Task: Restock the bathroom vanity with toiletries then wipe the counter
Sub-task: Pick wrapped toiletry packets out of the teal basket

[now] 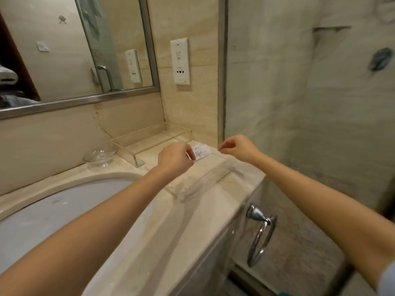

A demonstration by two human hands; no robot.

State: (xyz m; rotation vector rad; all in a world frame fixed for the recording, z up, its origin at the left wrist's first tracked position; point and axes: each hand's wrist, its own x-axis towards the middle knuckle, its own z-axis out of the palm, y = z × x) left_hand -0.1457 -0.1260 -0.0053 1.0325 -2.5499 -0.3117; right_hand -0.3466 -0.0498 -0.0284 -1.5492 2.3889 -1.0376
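Note:
A small white toiletry packet (pixel 200 152) with dark print lies in a clear acrylic tray (pixel 205 178) on the beige marble counter (pixel 188 214), near the right wall. My left hand (pixel 176 157) pinches the packet's left edge with closed fingers. My right hand (pixel 237 147) hovers just right of the packet, thumb and forefinger pinched together; whether it grips the packet's far corner is unclear. A second clear acrylic shelf (pixel 147 138) stands behind, against the back wall.
A glass dish (pixel 99 157) sits left of the acrylic shelf. The white sink basin (pixel 64 214) fills the lower left. A chrome towel ring (pixel 260 233) hangs on the counter's side. A mirror (pixel 74 50) and wall socket (pixel 180 60) are above.

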